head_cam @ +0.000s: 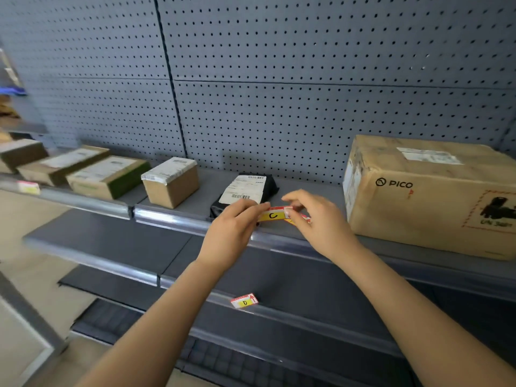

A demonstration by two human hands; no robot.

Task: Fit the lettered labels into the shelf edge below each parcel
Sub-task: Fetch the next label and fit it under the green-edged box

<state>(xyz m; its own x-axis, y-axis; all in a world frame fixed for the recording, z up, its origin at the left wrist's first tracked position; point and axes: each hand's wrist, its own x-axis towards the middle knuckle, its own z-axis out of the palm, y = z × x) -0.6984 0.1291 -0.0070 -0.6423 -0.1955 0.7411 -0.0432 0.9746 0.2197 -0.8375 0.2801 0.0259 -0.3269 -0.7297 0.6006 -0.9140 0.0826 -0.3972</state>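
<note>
c label (273,215) is held just above the shelf edge (173,219), in front of the black parcel (272,185). left hand (231,230) pinches its left end, right hand (318,219) its right end. judged light, thin and bendable; best gripped at the ends and bowed slightly to seat.

Five cardboard boxes (23,153) (62,164) (107,177) (171,188) (430,202), one black bag (270,187), two hands (233,233) (321,223)

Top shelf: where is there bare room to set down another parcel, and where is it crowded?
Bare gaps: between the small cardboard box and the black bag parcel, and between that parcel and the PICO box, behind the C label. The lower shelf shows bare too. Crowded: the flat boxes, far left.
</note>
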